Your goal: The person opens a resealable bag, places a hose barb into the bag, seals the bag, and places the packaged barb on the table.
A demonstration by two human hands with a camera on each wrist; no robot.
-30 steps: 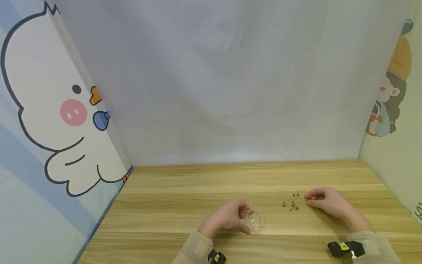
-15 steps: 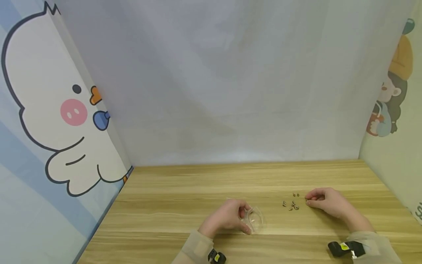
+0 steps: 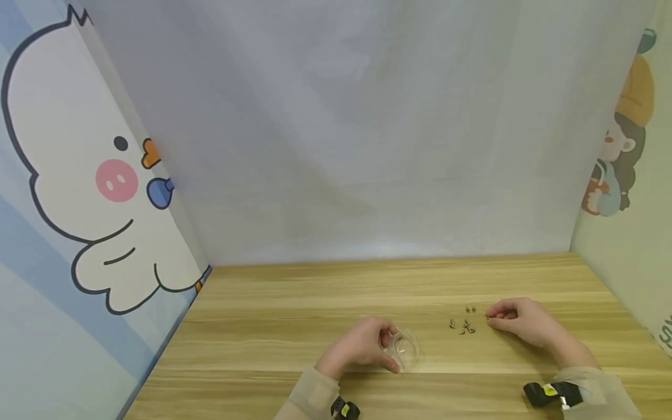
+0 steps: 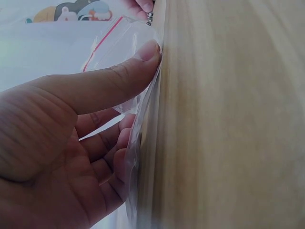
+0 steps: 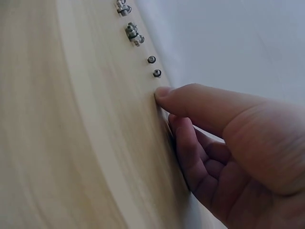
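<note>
The left hand holds a clear bag low over the near middle of the bench; this grip is curved and partly spread, thumb and forefinger well apart, with the bag between them and its mouth bulging out beyond the fingertips; the left wrist view shows the thumb tip on the bag's edge, the other fingers curled against the plastic, and a red stripe across the bag.

The right hand is on the bench to the right, well apart from the bag; its grip is nearly closed, thumb and forefinger tips close together low at the wood; the tips hide what may be between them, so I cannot tell whether it has hold of anything; its remaining fingers are curled beneath.

Between the hands lie small metal bits; two sit side by side just left of the right fingertips, a little farther back; the others lie loosely nearer the bag, some touching.

Both forearms wear pale sleeves, with black devices at the wrists; a grey sheet hangs behind the bench; a cartoon bird is on the left wall, a cartoon figure on the right.
</note>
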